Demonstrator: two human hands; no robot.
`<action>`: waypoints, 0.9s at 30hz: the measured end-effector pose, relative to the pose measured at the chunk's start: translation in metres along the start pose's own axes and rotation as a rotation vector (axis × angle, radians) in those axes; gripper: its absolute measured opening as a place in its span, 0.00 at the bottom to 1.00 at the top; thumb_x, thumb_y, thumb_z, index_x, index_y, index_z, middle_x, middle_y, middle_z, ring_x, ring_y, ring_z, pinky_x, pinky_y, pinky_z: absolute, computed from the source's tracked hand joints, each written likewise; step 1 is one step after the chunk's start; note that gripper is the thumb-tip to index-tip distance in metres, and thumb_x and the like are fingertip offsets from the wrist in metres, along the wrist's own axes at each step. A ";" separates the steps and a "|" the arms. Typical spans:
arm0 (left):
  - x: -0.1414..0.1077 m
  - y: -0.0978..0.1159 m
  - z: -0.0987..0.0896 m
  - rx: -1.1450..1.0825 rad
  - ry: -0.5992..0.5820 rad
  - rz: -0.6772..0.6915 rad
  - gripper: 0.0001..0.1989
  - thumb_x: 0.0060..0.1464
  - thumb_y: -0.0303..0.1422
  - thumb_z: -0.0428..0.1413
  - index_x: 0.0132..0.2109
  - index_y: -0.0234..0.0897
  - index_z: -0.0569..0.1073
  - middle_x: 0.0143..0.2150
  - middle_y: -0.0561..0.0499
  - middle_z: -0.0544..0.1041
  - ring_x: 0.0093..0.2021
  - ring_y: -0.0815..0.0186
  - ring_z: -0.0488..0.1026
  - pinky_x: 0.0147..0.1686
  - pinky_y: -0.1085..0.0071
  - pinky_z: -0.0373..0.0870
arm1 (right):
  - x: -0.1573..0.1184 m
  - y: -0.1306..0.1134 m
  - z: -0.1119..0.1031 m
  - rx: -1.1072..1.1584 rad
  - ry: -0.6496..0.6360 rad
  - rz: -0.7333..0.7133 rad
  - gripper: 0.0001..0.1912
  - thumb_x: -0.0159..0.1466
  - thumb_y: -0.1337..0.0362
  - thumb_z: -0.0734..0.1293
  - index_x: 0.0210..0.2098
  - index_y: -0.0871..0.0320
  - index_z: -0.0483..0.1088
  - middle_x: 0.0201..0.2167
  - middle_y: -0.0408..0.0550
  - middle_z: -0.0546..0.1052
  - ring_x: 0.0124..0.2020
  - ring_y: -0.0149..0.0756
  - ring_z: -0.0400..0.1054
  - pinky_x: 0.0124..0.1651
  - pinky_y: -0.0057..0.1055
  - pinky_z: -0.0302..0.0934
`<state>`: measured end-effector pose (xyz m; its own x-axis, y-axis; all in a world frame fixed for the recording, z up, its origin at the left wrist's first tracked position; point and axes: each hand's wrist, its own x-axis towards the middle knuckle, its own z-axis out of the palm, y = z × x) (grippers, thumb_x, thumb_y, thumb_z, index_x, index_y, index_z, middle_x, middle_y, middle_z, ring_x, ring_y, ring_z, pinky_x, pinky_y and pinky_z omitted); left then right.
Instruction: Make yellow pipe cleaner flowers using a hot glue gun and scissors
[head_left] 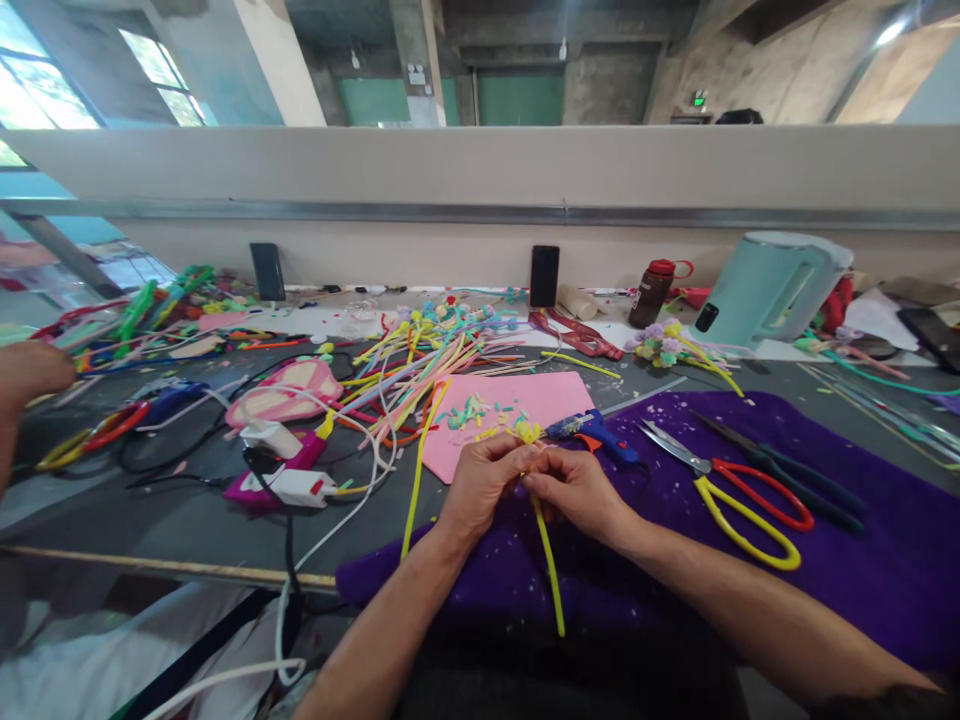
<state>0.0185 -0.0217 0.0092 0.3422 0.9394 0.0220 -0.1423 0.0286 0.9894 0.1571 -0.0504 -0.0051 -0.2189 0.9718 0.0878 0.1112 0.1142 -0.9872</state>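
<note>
While your fingertips cover the middle of the yellow stem (551, 570), its curled top shows above them and its tail hangs below, over the purple cloth (862, 570). Your left hand (480, 480) and right hand (574, 488) meet there, both pinched closed on it; the exact grip of each finger is hard to make out. Another person's hand (37, 370) is cut off at the left side, and the cloth runs out of view at the right. The glue gun (611, 435) lies just beyond your right hand, its front end partly hidden. The table's front edge (172, 568) crosses the lower left, with a white cable (282, 610) hanging over it. A strip of cloth separates your right hand from the scissors (709, 468), whose yellow handle sits near your forearm; pliers (780, 465) lie beyond them. Loose cut bits rest on the pink sheet (562, 392). Toward the back stand a dark bottle with a red lid (651, 297) and a mint jug (776, 290), their contents impossible to tell.
</note>
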 end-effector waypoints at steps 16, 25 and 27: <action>0.001 0.000 -0.003 0.122 0.001 0.057 0.16 0.46 0.37 0.56 0.18 0.33 0.62 0.18 0.58 0.58 0.18 0.77 0.52 0.18 0.76 0.46 | 0.001 0.000 0.000 -0.021 -0.037 -0.007 0.11 0.57 0.63 0.63 0.21 0.60 0.62 0.13 0.38 0.64 0.13 0.24 0.59 0.16 0.20 0.52; -0.001 0.003 0.000 0.123 0.024 0.100 0.16 0.47 0.35 0.57 0.18 0.33 0.64 0.18 0.58 0.59 0.18 0.76 0.54 0.19 0.75 0.48 | 0.001 0.001 -0.001 -0.015 -0.050 -0.012 0.12 0.58 0.62 0.63 0.21 0.60 0.62 0.13 0.38 0.65 0.13 0.24 0.59 0.16 0.20 0.51; -0.001 0.003 0.000 0.115 0.029 0.104 0.16 0.47 0.35 0.57 0.18 0.33 0.64 0.18 0.58 0.59 0.18 0.76 0.55 0.19 0.75 0.48 | 0.000 0.002 -0.001 -0.014 -0.054 -0.009 0.11 0.58 0.62 0.63 0.22 0.60 0.62 0.13 0.38 0.65 0.13 0.24 0.59 0.16 0.20 0.52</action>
<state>0.0180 -0.0222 0.0126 0.3036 0.9449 0.1227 -0.0672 -0.1072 0.9920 0.1581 -0.0496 -0.0064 -0.2718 0.9582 0.0892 0.1228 0.1264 -0.9843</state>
